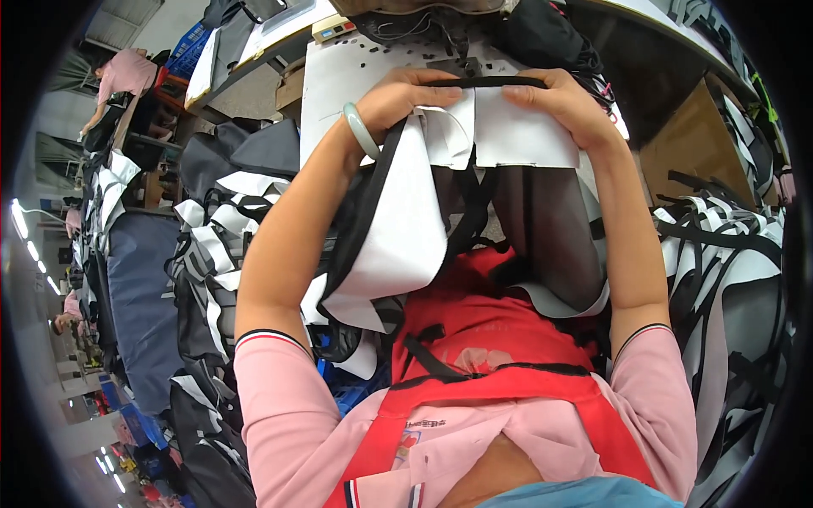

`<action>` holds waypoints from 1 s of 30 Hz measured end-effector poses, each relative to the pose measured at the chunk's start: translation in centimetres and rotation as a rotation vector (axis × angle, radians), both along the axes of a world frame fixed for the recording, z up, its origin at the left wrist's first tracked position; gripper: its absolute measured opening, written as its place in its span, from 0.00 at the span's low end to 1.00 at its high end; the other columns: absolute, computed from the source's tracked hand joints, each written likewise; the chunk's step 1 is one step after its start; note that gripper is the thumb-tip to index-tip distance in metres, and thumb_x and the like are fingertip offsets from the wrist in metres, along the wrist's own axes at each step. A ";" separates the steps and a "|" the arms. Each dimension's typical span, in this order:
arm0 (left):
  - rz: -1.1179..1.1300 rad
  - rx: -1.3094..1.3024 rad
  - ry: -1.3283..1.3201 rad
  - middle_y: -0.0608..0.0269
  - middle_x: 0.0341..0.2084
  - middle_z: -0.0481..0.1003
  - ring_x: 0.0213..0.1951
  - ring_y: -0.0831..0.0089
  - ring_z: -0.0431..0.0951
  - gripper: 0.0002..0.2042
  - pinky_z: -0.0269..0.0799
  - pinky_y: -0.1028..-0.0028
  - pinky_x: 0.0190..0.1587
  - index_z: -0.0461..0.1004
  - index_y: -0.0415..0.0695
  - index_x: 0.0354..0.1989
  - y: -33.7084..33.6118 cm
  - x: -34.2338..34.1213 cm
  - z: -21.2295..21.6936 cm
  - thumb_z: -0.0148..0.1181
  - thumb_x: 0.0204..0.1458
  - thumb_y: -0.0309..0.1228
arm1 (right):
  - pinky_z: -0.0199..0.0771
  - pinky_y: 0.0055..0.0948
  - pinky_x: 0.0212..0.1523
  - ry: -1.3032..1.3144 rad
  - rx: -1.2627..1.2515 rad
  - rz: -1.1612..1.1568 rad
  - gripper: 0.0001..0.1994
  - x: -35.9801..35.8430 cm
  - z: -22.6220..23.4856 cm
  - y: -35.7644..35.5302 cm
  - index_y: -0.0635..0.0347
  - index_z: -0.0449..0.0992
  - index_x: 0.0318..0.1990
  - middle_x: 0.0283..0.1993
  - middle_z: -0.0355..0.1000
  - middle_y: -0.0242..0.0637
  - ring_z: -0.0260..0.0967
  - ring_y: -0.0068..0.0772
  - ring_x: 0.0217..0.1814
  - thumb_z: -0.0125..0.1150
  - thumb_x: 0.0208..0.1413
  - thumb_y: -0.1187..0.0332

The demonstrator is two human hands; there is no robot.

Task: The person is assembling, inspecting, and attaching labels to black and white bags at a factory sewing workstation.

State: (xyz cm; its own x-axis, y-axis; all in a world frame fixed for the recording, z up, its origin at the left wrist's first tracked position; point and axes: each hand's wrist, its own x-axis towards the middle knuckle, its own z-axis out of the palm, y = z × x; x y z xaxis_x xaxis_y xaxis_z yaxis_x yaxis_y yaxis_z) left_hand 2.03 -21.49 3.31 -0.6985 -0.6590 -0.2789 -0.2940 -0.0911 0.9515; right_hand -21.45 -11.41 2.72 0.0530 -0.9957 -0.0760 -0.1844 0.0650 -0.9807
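Observation:
Between my hands, a black binding strip [486, 82] runs along the top edge of a white fabric piece [527, 135], close to the needle area of a sewing machine [463, 61]. My left hand [405, 97] is closed on the strip's left part, thumb on top. Farther right, my right hand [561, 102] pinches the same edge with its thumb over the white fabric. A long white panel with a black border [394, 229] hangs below my left hand. Dark sheer fabric [546, 229] drapes down toward my lap. The fingers under the fabric are hidden.
The white machine table [326, 102] carries scattered black scraps. Piles of black and white cut pieces [216, 245] lie at left, and more strapped pieces [728, 254] at right. A cardboard box [699, 140] stands at the right. Another person [127, 74] bends at the far left.

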 end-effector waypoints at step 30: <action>0.052 -0.420 -0.023 0.53 0.43 0.77 0.46 0.68 0.76 0.22 0.69 0.72 0.51 0.74 0.34 0.50 -6.2 2.1 -3.2 0.60 0.52 0.38 | 0.69 0.23 0.42 0.384 0.080 0.051 0.23 -0.9 2.4 -0.4 0.64 0.74 0.50 0.38 0.75 0.32 0.69 0.18 0.38 0.49 0.63 0.51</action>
State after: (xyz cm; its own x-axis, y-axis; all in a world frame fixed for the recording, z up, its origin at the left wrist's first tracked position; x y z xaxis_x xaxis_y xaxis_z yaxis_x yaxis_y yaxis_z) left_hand 4.10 -27.71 0.15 -0.6582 -0.7528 0.0066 -0.3207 0.2883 0.9022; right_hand -22.32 -11.85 5.16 0.0553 -0.9826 -0.1773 -0.5419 0.1196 -0.8319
